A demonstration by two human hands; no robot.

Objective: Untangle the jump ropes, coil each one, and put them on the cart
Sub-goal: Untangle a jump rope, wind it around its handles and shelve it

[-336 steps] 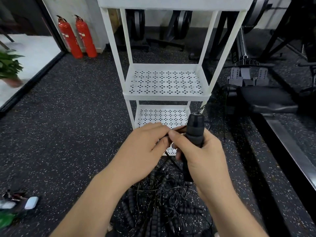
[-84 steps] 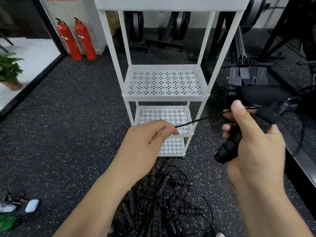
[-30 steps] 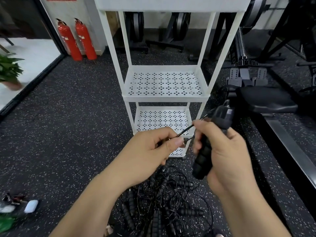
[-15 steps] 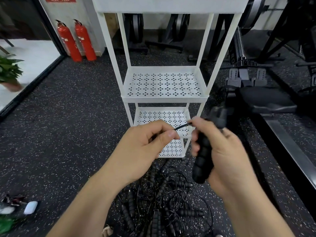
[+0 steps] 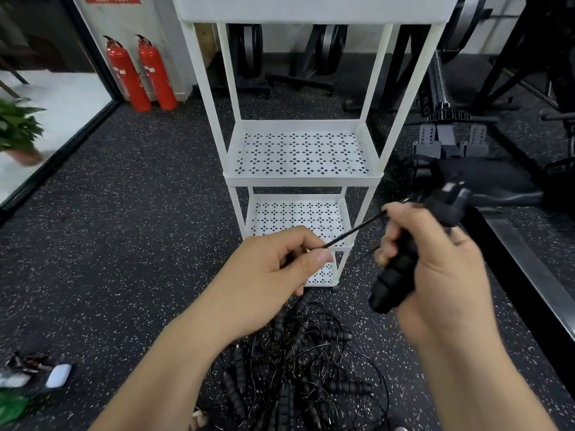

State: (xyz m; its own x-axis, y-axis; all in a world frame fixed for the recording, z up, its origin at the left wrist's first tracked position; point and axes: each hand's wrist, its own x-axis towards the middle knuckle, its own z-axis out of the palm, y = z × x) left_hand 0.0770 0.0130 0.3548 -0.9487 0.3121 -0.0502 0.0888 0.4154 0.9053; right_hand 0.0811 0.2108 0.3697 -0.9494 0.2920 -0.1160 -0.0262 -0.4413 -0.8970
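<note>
A black ribbed jump-rope handle (image 5: 393, 284) is clasped in the right hand (image 5: 441, 275), with the fingers curled round it. Its long axis is tilted, the lower end toward the person and the upper end up and to the right. Whether a second handle is held alongside it cannot be told through the blur. The thin cable (image 5: 354, 230) is pinched between thumb and forefinger of the left hand (image 5: 270, 269). It is drawn taut, rising rightward from that pinch to the top of the right fist. The tangled pile of ropes (image 5: 295, 374) lies on the floor below both hands, nearer the left. The white cart (image 5: 301, 181) stands just beyond them. Coiling is judged to be in hand. The next loop would have to be carried rightward along the cable's line to the right fist.
</note>
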